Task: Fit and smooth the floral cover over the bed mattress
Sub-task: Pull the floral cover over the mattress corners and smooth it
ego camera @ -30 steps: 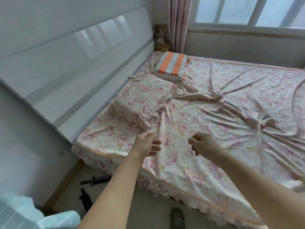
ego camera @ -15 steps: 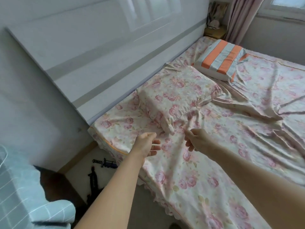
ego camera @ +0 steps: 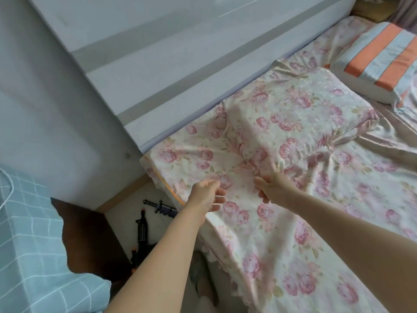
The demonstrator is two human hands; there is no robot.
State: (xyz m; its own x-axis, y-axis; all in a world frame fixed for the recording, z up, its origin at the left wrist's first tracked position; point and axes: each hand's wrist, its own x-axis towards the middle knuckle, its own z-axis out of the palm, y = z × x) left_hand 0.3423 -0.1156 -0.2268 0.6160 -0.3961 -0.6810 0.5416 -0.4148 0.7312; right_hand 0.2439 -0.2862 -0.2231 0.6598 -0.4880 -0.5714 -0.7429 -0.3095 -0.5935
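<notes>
Pink-flowered cover (ego camera: 293,233) lies spread over the bed (ego camera: 180,98), creased below the matching pillow (ego camera: 293,114). Left grip (ego camera: 208,196) hovers loosely curled, empty; right grip (ego camera: 274,188) curls at the creases, pinching cloth or not, I cannot tell. Smoothing seems in hand; next, press those creases flat.

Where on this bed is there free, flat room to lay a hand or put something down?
Two patches are free: the floral cover between headboard, bed corner and floral pillow; and the cover nearer than the left hand and right hand, along the bed edge. Crowded: around the striped pillow, the folds beside it, the floor with toys.
</notes>
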